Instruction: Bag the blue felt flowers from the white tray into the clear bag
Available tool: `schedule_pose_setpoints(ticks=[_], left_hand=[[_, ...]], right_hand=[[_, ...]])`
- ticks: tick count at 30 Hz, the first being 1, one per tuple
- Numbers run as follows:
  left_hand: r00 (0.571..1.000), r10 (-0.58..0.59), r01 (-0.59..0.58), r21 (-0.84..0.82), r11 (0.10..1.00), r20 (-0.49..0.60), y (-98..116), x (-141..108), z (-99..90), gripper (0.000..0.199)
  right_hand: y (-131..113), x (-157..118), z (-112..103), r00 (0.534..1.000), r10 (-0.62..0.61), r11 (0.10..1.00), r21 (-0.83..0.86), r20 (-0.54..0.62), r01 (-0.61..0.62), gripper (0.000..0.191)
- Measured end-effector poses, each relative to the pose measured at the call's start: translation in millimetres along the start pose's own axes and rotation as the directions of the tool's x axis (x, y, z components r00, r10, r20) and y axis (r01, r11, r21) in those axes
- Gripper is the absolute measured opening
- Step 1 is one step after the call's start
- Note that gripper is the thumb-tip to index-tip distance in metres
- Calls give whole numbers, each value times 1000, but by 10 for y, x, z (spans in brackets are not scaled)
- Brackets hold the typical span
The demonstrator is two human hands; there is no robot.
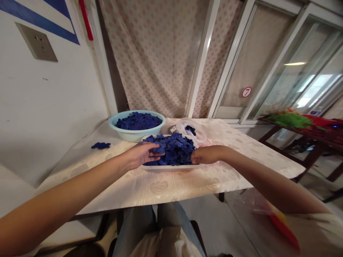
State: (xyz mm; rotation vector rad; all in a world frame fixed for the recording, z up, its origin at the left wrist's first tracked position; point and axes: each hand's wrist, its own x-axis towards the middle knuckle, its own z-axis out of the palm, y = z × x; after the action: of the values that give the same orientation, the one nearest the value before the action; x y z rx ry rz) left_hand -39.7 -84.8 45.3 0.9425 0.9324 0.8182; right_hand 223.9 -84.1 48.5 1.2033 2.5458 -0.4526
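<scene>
Along the wall end of the counter (80, 175), a small clump of blue pieces (100, 145) is lying well apart from the other things. Just behind it, a pale blue basin (136, 137) is sitting near the back edge, carrying a heap of dark blue pieces (138, 121). The left hand (140, 155) is reaching in and resting on a white tray's pile of blue pieces (174, 150), its fingers (154, 147) loosely curled, though whether they are pinching anything cannot be told. That white tray (171, 167) is sitting at the middle of the counter, just in front of the basin. Behind it, a clear plastic bag (199, 134) is slumping with a few blue pieces inside. The right hand (207, 154) is pressing against the pile's right side, bent downward, its fingertips (193, 156) buried too deeply to show any pinch. Farther right, a separate table (291, 142) is holding green and red material (291, 120).
</scene>
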Motion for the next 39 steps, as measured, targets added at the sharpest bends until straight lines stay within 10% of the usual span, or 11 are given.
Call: schedule_pose_setpoints(ticks=[3, 6, 15, 21, 28, 32, 39], left_hand=[[1000, 1, -1, -22, 1000, 2, -21, -6, 34, 9], [1000, 4, -2, -47, 999, 26, -37, -8, 64, 6], [1000, -14, 17, -203, 979, 12, -134, -42, 84, 16], [999, 8, -17, -238, 971, -37, -94, -19, -34, 17], [1000, 11, -14, -284, 959, -9, -71, 5, -103, 20], [998, 3, 18, -312, 950, 67, -97, -36, -59, 30], [985, 0, 59, -340, 939, 172, -145, -78, -55, 40]], right_hand=[[-146, 37, -74, 952, -45, 990, -138, -304, 2, 22], [-349, 121, -87, 753, -245, 927, -374, -610, -1, 31], [-649, 432, 143, 444, -559, 737, -665, -700, -122, 26], [-597, 426, 143, 443, -511, 812, -582, -737, -32, 27], [-432, 468, 105, 500, -132, 937, -273, -856, -220, 18], [-577, 494, 162, 509, -277, 950, -311, -815, 18, 36], [-654, 621, 231, 456, -317, 939, -344, -832, 25, 23]])
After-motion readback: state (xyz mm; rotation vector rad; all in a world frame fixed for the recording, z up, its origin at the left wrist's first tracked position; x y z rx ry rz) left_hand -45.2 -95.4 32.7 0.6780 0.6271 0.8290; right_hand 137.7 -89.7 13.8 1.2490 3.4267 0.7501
